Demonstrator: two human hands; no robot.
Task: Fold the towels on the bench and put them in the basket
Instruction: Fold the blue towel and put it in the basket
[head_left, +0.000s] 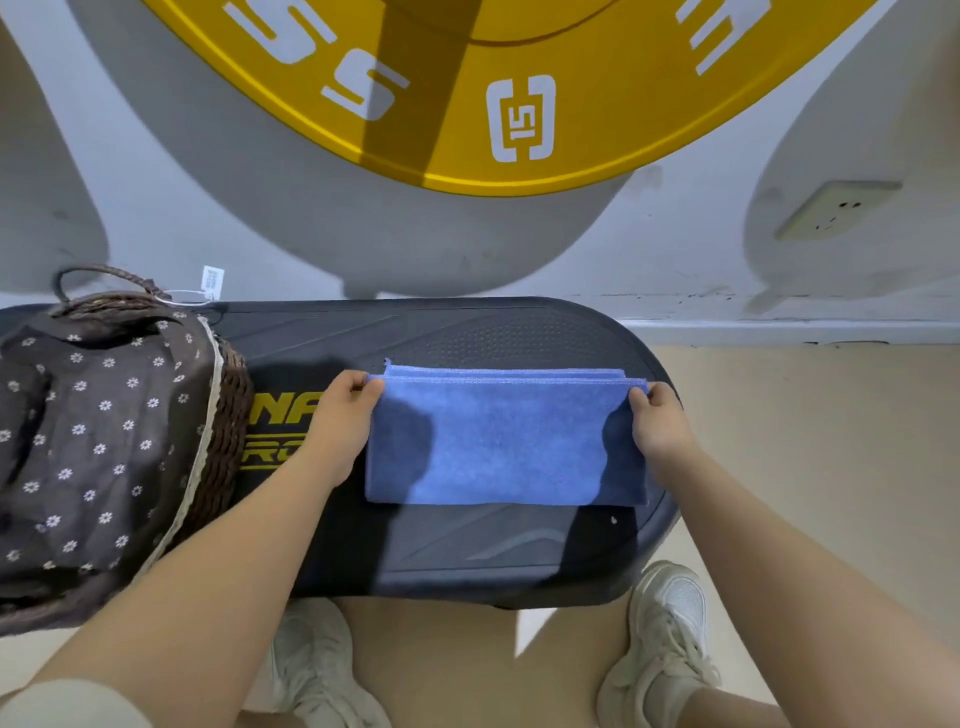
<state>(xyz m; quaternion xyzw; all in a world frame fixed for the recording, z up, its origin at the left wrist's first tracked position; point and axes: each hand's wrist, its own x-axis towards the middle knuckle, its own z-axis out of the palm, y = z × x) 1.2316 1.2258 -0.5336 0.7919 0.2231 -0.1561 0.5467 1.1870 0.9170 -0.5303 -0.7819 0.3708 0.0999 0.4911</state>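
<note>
While both hands pinch the folded blue towel, "15" marks the yellow disc.

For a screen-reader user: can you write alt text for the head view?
Left hand and right hand pinch the far corners of a folded blue towel on a black bench. A lined wicker basket sits at its left end.

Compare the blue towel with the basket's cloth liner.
The blue towel is plain; the basket liner is brown with small white flowers. The towel lies flat and folded on the bench; the liner is rumpled, draped over the wicker basket. Both are fabric.
</note>
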